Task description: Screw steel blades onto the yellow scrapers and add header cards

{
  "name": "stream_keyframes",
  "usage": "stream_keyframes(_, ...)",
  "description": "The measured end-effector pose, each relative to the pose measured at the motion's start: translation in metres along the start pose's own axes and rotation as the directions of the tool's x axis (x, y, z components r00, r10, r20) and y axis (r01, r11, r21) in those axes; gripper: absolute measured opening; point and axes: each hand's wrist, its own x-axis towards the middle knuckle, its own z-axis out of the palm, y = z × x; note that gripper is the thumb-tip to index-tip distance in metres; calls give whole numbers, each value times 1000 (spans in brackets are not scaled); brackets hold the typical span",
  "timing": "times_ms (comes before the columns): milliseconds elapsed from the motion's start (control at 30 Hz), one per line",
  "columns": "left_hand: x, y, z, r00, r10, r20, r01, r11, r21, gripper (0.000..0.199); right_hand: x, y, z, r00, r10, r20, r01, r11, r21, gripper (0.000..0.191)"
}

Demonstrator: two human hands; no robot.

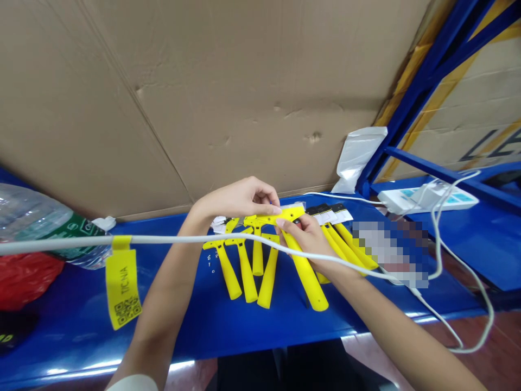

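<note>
Over the table, my right hand (306, 234) is wrapped round the neck of a yellow T-shaped handle (306, 274), its long grip slanting down toward me. A bit of something red and dark shows by the right fingers; I cannot make out what it is. My left hand (246, 198) pinches the left end of the handle's crosspiece, thumb on top. A clear strip lies along the crosspiece's far edge. Below the hands, several similar yellow handles (228, 271) lie fanned out. To the right are more yellow handles (356, 247) with black-and-white heads (340, 213).
Tiny pieces (209, 260) lie left of the handles on the blue table (260, 331). A white cable (183, 239) crosses before my arms. Left is a plastic bottle (44, 222) and red bag (28, 279); right, a power strip (427, 198). Cardboard (244, 98) stands behind.
</note>
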Motion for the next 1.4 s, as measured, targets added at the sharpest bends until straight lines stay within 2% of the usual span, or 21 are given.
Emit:
stream_keyframes(367,-1,4,1,1000,-7,-19,7,1000,-21,26,-2,-1,0,1000,-16,23,16,1000,11,42)
stream_keyframes(567,0,6,2,1000,-13,-23,13,1000,-5,26,-1,-1,-1,1000,25,4,-25,996,84,51)
stream_keyframes(667,-2,9,2,999,5,-37,-4,1000,19,25,-2,-5,-1,999,-4,47,2,999,44,51)
stream_keyframes(733,-8,14,-1,996,2,-85,3,998,65,26,-4,-9,-1,997,-41,73,39,999,24,51)
stream_keyframes(800,-20,17,-7,978,-4,-208,30,992,122,27,-6,-13,0,996,-60,59,60,998,18,51)
stream_keyframes(867,-39,15,-14,925,3,-381,60,986,153,29,-7,-16,0,997,-77,20,77,997,26,52)
stream_keyframes(933,-64,4,-19,854,-2,-521,82,988,129,33,-8,-17,-1,994,-105,-5,105,993,46,52)
stream_keyframes(967,-78,-5,-20,830,-26,-558,99,990,102,35,-8,-17,-1,992,-127,-6,128,990,59,52)
stream_keyframes(1000,-94,-17,-21,823,-71,-563,132,989,69,37,-9,-17,-1,989,-148,1,148,987,69,52)
stream_keyframes(1133,-162,-74,-13,851,-344,-398,374,927,-2,43,-12,-16,3,990,-134,36,130,988,86,50)
stream_keyframes(1233,-203,-108,1,806,-523,-276,530,846,-56,51,-12,-15,11,999,-11,45,8,997,73,51)
stream_keyframes(1300,-218,-121,10,799,-561,-219,562,825,-63,51,-9,-14,17,995,76,64,-80,995,67,51)
stream_keyframes(1400,-224,-130,22,815,-542,-205,544,837,-50,48,-3,-8,25,983,154,98,-162,983,88,48)
